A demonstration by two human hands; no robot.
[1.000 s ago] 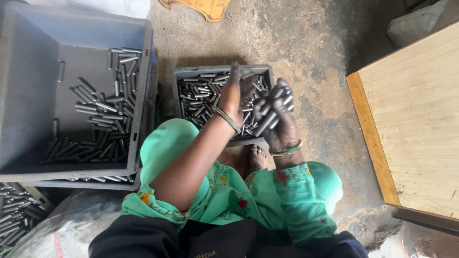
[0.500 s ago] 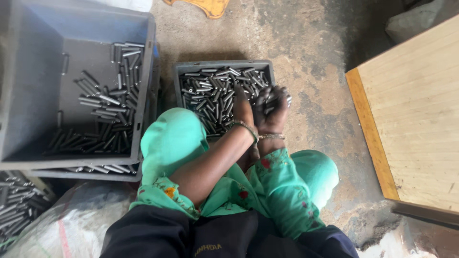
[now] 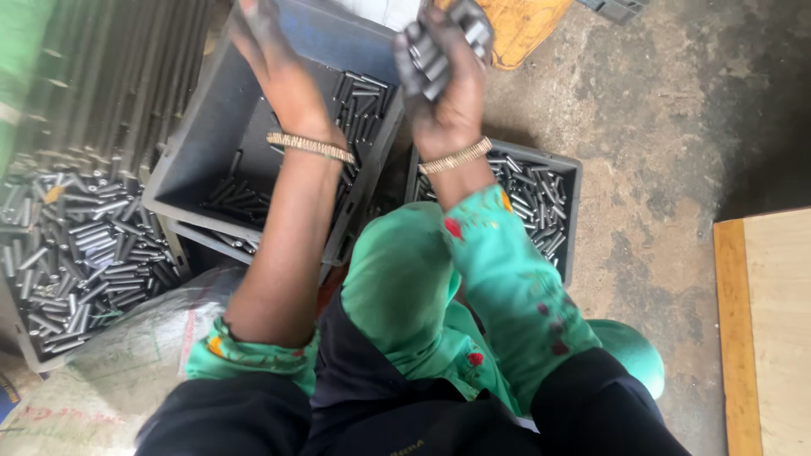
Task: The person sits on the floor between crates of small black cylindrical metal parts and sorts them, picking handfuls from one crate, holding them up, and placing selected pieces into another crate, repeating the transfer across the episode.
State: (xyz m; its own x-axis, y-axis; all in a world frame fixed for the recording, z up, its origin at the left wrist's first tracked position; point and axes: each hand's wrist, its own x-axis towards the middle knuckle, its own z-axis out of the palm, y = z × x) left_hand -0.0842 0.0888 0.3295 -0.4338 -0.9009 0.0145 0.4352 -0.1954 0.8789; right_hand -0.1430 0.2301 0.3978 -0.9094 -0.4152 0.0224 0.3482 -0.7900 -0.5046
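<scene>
My right hand (image 3: 448, 97) is raised and shut on a bundle of short grey metal pins (image 3: 439, 42), held above the gap between two crates. A gold bangle circles each wrist. My left hand (image 3: 274, 63) is lifted over the large grey bin (image 3: 198, 160), its fingers cut off by the top edge, so its grip is hidden. That bin holds a loose layer of pins (image 3: 363, 101) along its right side. A smaller grey crate (image 3: 576, 211) of pins lies behind my green-sleeved right forearm.
At the left, another crate (image 3: 76, 253) is packed with pins, with long metal rods (image 3: 127, 76) above it. A white woven sack (image 3: 110, 371) lies at lower left. A wooden board (image 3: 764, 338) stands at the right on rough concrete; a yellow object (image 3: 519, 34) sits up top.
Both hands have lifted out of the small crate, the right one carrying a bundle of pins up and left toward the large bin. The view has swung left.
</scene>
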